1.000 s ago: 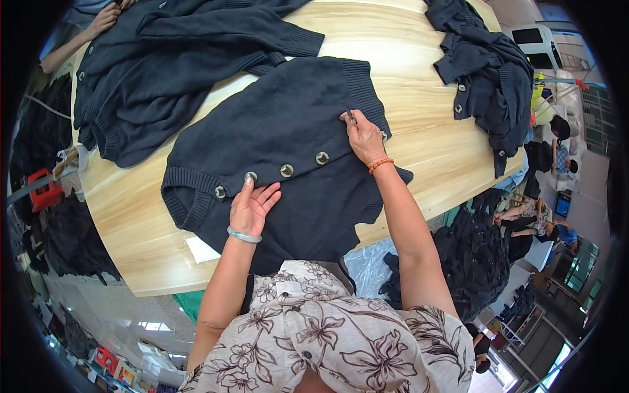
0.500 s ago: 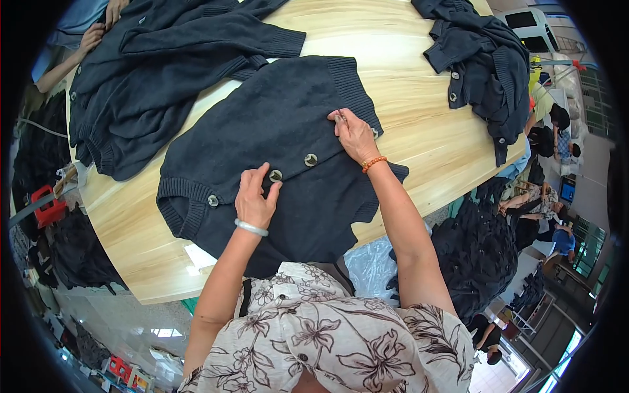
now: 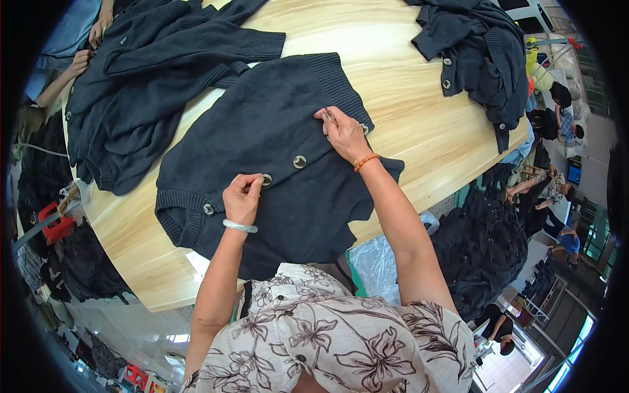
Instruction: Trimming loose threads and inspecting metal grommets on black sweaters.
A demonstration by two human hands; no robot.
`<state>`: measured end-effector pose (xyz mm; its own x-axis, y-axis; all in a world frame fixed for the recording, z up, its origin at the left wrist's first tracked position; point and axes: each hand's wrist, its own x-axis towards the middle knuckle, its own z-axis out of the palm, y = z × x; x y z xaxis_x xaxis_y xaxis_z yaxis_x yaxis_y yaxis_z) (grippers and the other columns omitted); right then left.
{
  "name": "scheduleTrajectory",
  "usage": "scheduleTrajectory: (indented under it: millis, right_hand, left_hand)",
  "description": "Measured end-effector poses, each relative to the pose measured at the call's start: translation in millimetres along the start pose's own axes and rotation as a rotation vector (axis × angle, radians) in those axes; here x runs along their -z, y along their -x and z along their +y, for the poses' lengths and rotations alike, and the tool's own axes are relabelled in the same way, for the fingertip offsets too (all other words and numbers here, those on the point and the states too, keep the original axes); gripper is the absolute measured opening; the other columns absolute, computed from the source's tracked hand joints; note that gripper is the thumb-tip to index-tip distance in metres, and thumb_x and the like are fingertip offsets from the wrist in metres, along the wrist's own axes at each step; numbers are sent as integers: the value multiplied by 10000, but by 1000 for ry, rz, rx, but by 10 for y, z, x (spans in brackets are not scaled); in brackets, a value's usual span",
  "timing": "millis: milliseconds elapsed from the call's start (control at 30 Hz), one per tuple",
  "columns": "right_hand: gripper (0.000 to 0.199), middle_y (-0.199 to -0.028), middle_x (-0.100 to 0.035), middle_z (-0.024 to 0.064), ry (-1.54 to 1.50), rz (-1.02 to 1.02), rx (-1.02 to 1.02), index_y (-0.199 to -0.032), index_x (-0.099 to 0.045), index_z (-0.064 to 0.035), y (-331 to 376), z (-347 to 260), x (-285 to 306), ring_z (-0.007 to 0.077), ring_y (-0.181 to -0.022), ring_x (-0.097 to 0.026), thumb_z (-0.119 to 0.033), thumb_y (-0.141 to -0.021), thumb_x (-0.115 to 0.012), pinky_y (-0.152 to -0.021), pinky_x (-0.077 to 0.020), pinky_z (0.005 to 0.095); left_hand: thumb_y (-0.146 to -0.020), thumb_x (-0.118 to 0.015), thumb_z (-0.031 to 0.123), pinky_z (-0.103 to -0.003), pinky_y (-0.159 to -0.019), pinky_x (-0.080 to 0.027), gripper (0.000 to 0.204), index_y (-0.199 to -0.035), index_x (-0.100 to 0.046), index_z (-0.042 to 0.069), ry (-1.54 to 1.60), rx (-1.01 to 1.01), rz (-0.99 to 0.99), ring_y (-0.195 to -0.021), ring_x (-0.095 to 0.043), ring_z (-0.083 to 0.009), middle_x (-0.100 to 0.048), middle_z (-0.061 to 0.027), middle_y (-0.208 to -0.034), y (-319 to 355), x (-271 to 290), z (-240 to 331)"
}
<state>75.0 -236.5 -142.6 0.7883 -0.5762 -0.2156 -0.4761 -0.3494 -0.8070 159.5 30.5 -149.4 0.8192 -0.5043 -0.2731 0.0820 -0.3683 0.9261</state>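
A dark navy knit cardigan (image 3: 249, 124) lies flat on the table in front of me, its ribbed neckline to the left and ribbed hem to the upper right. Marbled buttons run along its front band. At one button (image 3: 266, 180), my left hand (image 3: 241, 200) pinches thumb and forefinger together at the button's left edge; what lies between the tips is hidden. Farther up the cardigan, near the hem, my right hand (image 3: 345, 136) is closed, with a small dark thin thing at its fingertips, too small to name. Another button (image 3: 299, 162) sits between my hands.
A second dark cardigan (image 3: 151, 72) covers the table's far left, where another person's hands (image 3: 82, 62) touch it. More dark knitwear (image 3: 478, 59) is heaped at the far right of the wooden table (image 3: 393, 85). Beyond the right edge lies a dark garment pile (image 3: 481, 242), beside clear plastic (image 3: 380, 262).
My left thumb and forefinger have gone from spread around the button to pinched together beside it. The right hand stays closed near the hem. The whole view has shifted slightly.
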Motion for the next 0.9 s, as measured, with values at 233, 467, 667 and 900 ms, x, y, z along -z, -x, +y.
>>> scheduleTrajectory:
  millis: [233, 467, 667, 900]
  right_hand:
    - [89, -752, -576, 53, -51, 28, 300, -862, -670, -54, 569, -423, 43, 146, -577, -542, -78, -803, -732, -521, -420, 272]
    - [370, -856, -654, 49, -293, -102, 212, -1127, -675, -61, 843, -801, -352, 91, -637, -571, -107, -777, -786, -568, -449, 231]
    - [386, -878, -714, 65, -291, -65, 194, -1191, -662, -83, 840, -881, -637, 106, -603, -603, -103, -811, -728, -581, -485, 245]
    - [266, -818, -704, 91, -146, 51, 271, -1033, -722, -76, 846, -778, -713, 211, -644, -673, -43, -770, -710, -585, -520, 287]
  left_hand:
    - [-874, -722, 121, -191, -531, -420, 130, -928, -691, 8, 589, 447, -75, -578, -552, -71, -666, -35, -757, 4, 261, 189]
    - [-915, -663, 111, -226, -564, -428, 112, -983, -637, 25, 947, 621, -174, -624, -550, -101, -641, -36, -784, -64, 322, 337]
    - [-955, -596, 132, -246, -574, -416, 113, -991, -617, 27, 1042, 628, -294, -645, -527, -102, -617, -22, -786, -65, 285, 367]
    - [-959, -592, 135, -255, -567, -398, 98, -955, -610, 39, 1070, 710, -306, -626, -501, -107, -593, -21, -758, 4, 247, 300]
